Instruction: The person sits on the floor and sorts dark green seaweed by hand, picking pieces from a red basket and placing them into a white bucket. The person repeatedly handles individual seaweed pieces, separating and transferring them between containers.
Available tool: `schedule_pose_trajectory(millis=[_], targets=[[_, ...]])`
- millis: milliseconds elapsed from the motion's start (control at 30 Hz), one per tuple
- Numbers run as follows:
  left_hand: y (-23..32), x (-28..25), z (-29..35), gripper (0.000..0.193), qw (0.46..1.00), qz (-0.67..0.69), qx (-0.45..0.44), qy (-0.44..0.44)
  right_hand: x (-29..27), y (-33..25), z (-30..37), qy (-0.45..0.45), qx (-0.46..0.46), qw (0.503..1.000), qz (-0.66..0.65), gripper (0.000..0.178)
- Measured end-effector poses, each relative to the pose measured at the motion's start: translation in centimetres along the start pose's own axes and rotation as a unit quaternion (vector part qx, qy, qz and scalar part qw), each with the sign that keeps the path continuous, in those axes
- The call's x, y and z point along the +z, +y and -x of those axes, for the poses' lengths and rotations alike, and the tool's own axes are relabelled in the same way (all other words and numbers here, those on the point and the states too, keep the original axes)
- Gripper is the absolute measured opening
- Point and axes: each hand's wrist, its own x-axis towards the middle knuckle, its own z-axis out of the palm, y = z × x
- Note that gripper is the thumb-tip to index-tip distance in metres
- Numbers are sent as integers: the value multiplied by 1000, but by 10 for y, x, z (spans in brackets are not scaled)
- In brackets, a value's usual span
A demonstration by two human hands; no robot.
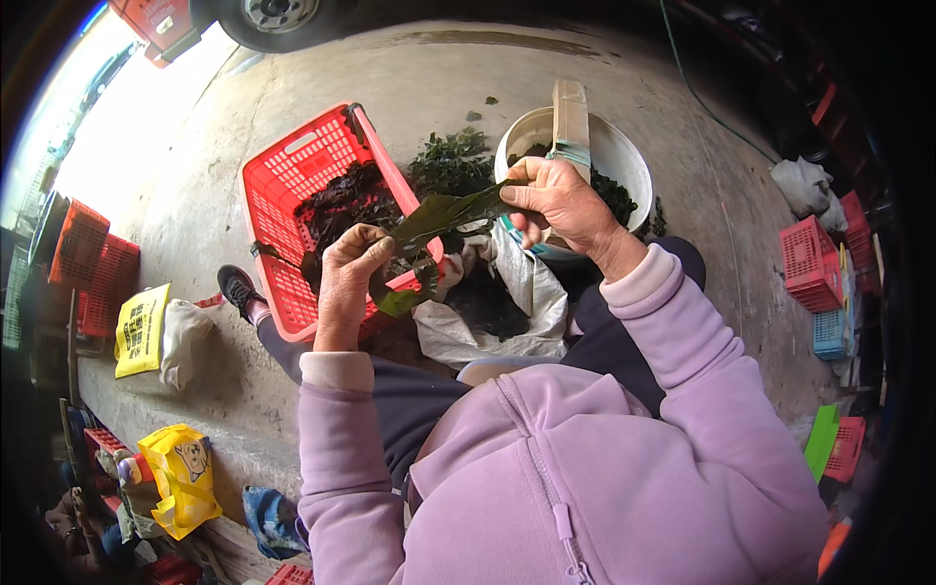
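A long dark green strip of seaweed (444, 216) is stretched between my two hands. My left hand (353, 268) pinches its lower left end over the edge of a red plastic basket (261, 210). With thumb and fingers, my right hand (565, 203) grips the other end in front of a white bucket (626, 151). Dark, wet-looking seaweed (356, 203) lies in the basket. A wooden board (570, 109) stands up at the bucket, and darker green pieces show inside. Between my legs is an open white woven sack (531, 283) with something dark in it.
A heap of green seaweed scraps (450, 164) lies on the concrete floor between basket and bucket. Yellow bags (180, 478) and red crates (107, 283) are at the left, more red crates (811, 263) at the right. A vehicle wheel (278, 15) stands at the far edge.
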Motion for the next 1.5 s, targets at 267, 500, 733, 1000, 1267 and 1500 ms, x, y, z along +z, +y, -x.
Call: schedule_pose_trajectory(millis=[267,500,733,1000,1267,1500], targets=[[-12,-1,11,12,1000,-21,-7,-22,-10,6,6,0,30,999,34,23],[-21,6,13,20,965,-195,178,-11,-5,13,-1,41,36,999,-4,25],[-34,-10,12,20,921,-282,268,33,12,7,-13,-12,123,967,225,20],[-72,-5,-5,31,947,-196,222,126,47,-14,-24,-88,87,977,171,11],[-58,17,39,71,948,240,-189,-90,73,-16,-30,-64,125,990,9,20],[-52,40,16,40,910,402,-71,68,51,3,1,-61,169,984,4,17]])
